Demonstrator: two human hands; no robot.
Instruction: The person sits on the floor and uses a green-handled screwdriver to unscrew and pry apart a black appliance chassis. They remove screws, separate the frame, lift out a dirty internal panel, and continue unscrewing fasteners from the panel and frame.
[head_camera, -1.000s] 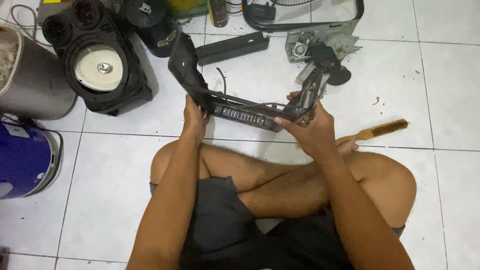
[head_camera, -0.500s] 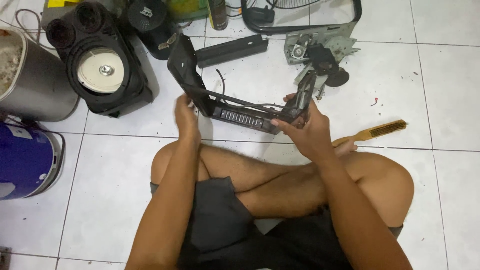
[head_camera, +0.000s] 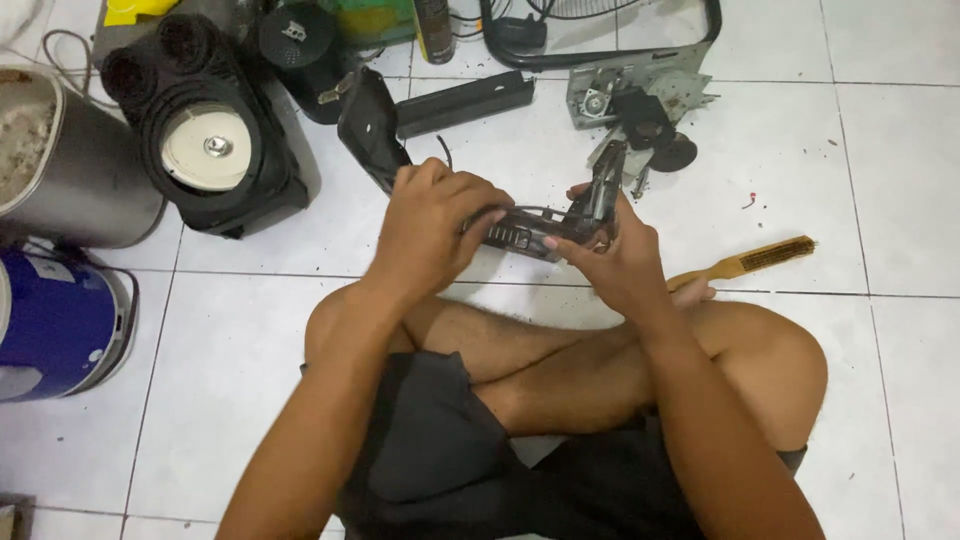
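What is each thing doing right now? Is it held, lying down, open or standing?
Black bracket: held up off the floor by both hands.
Left hand: closed over the bracket's middle.
Right hand: gripping the bracket's right end.
Wire brush: lying flat on the tiles.
Black speaker: lying face up.
Grey pot: standing upright, open.
Blue bucket: standing upright.
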